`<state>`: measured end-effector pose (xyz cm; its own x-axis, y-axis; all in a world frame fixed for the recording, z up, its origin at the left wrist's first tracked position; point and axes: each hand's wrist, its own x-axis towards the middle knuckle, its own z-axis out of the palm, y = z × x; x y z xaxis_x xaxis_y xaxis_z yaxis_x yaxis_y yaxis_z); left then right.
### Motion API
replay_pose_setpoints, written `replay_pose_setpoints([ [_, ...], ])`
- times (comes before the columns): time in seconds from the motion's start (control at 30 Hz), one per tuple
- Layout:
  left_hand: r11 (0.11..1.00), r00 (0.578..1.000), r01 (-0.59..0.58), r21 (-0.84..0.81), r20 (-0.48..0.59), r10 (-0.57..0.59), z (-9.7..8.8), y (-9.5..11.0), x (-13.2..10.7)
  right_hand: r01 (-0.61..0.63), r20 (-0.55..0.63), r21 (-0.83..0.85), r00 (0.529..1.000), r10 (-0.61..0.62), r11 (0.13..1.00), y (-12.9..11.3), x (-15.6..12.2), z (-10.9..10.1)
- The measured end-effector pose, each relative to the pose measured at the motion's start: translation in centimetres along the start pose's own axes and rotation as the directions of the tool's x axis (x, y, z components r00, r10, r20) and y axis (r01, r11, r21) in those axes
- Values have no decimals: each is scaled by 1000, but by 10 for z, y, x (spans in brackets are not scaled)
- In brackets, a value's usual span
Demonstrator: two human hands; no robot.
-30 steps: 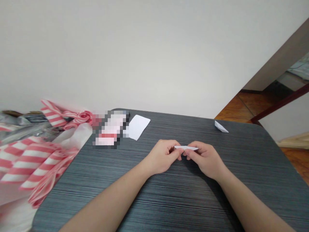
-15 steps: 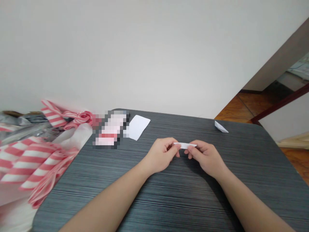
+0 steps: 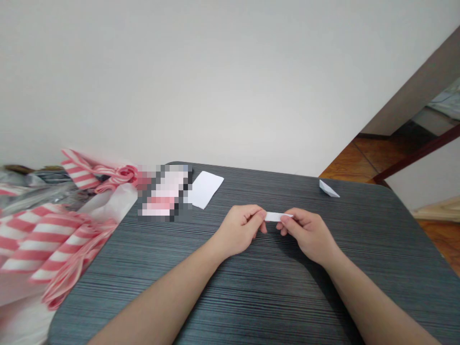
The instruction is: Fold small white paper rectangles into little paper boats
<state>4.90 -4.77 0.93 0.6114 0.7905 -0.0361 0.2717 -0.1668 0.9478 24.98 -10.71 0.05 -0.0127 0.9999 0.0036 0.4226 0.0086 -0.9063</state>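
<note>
A small strip of folded white paper (image 3: pixel 274 217) is held level between my two hands, above the dark table (image 3: pixel 237 297). My left hand (image 3: pixel 242 229) pinches its left end between thumb and fingers. At the other end, the thumb and fingers of my right hand (image 3: pixel 308 234) are closed on the paper. Another folded white paper piece (image 3: pixel 328 189) lies on the table, beyond my right hand. White paper sheets (image 3: pixel 206 189) rest flat, farther back and to the left of my left hand.
Beside the sheets lies a blurred-out, phone-like object (image 3: pixel 166 190). Red-and-white striped cloth (image 3: pixel 46 239) and plastic wrapping (image 3: pixel 120 203) are heaped against the table's left side. A pale wall (image 3: pixel 230 86) rises behind the table. Wooden flooring (image 3: pixel 355 155) shows at the right.
My left thumb and fingers have shifted slightly on the left end of the folded paper, covering its tip. My right hand has barely moved. The other things stay in place.
</note>
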Motion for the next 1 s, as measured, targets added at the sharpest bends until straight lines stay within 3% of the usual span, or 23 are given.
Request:
replay_pose_setpoints([
  [0.43, 1000, 1000, -29, -4, -2, 29, -1, 0, 0, -8, 7, 72, 1000, 7, 997, 4, 0, -1],
  [1.0, 1000, 999, -7, 8, -47, 7, 2, -5, 1, -3, -6, 39, 1000, 3, 999, 1, 0, -1],
])
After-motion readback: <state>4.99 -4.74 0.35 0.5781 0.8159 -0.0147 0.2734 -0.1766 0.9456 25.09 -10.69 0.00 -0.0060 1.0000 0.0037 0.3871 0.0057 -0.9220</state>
